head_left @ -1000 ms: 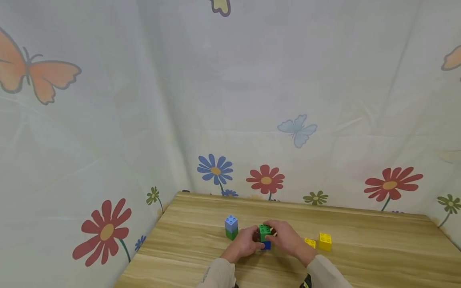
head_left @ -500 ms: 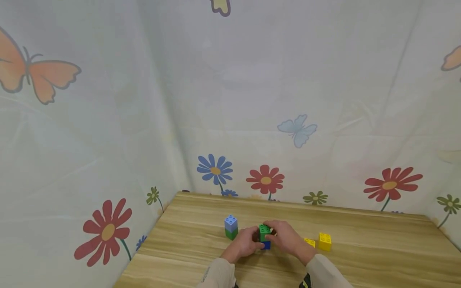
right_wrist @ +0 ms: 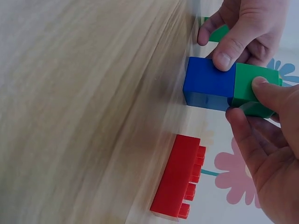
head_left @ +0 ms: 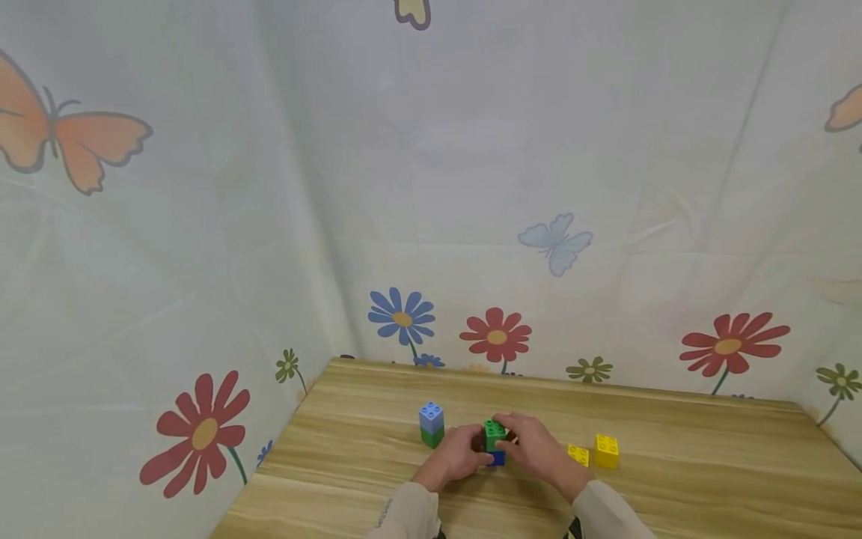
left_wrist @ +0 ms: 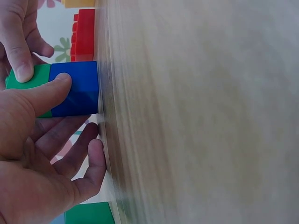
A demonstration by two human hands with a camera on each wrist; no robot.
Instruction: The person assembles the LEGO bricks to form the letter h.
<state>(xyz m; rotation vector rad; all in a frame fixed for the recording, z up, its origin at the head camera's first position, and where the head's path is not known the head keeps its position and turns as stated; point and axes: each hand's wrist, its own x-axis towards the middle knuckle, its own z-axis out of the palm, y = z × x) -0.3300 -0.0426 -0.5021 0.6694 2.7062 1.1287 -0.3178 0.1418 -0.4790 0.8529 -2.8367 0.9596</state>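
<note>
In the middle of the table, a green brick [head_left: 496, 443] sits upright on a blue brick [head_left: 497, 458], faces flush with no gap that I can see. My left hand [head_left: 458, 453] grips the pair from the left, its thumb lying on the blue brick in the left wrist view. From the right my right hand [head_left: 539, 449] pinches the green brick, thumb on the near face and fingers at the far side, as the right wrist view shows. The blue brick's base meets the table. The fingers hide the far faces of both bricks.
Left of my hands stands a light blue brick [head_left: 432, 418] on a green one [head_left: 433, 437]. Two yellow bricks [head_left: 607, 452] [head_left: 578, 455] lie to the right. A longer red brick [right_wrist: 176, 177] lies beyond my right hand, hidden in the head view. A flowered curtain [head_left: 458, 224] backs the table.
</note>
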